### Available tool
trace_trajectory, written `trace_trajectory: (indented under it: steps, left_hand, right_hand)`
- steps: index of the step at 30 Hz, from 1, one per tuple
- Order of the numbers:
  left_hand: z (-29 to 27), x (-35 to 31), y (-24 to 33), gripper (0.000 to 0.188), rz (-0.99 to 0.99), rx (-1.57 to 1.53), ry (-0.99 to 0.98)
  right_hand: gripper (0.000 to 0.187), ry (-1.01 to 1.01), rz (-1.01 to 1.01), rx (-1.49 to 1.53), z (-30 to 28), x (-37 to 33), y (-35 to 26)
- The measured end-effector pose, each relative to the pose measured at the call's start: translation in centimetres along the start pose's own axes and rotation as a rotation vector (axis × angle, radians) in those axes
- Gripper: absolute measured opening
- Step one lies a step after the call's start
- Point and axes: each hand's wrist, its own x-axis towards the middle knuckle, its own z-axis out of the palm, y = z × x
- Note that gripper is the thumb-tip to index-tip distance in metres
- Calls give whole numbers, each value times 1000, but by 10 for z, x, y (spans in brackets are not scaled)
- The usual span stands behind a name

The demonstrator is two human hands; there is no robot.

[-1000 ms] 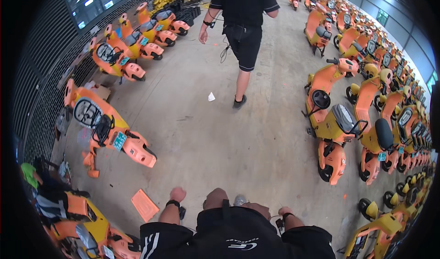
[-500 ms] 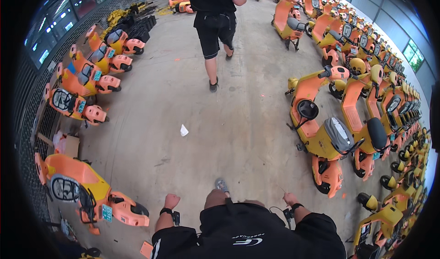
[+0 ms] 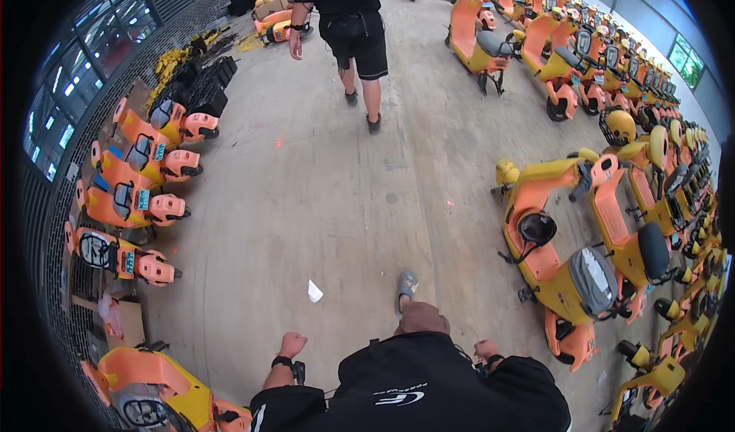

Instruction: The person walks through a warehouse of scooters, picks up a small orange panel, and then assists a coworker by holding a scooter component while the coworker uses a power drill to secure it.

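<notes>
My left hand hangs in front of my body, its fingers curled into a loose fist with nothing seen in them. On that wrist is a black strap with a small dark device. My right hand is at my other side, fingers also curled, and it too wears a black wristband; no object shows in it. Neither hand touches anything. Ahead of me a person in black shirt and shorts walks away. A white scrap of paper lies on the concrete floor beyond my left hand.
Orange and yellow scooters stand in long rows on the right, one carrying a dark helmet. More scooters line the left wall. A cardboard box sits there. Black crates and yellow parts are piled far left.
I have moved forward along the floor, so the paper scrap and scooters are nearer. The person ahead has stepped on, their left arm now showing. My other foot is in front.
</notes>
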Motion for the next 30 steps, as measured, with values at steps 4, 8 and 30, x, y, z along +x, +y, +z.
trace_trajectory:
  steps: [4,8,30]
  left_hand:
    - [-28,90,44,22,-83,-26,-49]
    - [-56,180,100,23,-89,-144,24]
    - [-244,749,285,17,-317,-519,47]
  right_hand:
    - [24,53,-84,-151,-37,75,-104]
    - [27,62,-195,-81,-102,101,-268]
    - [19,131,332,138,-258,298,-675]
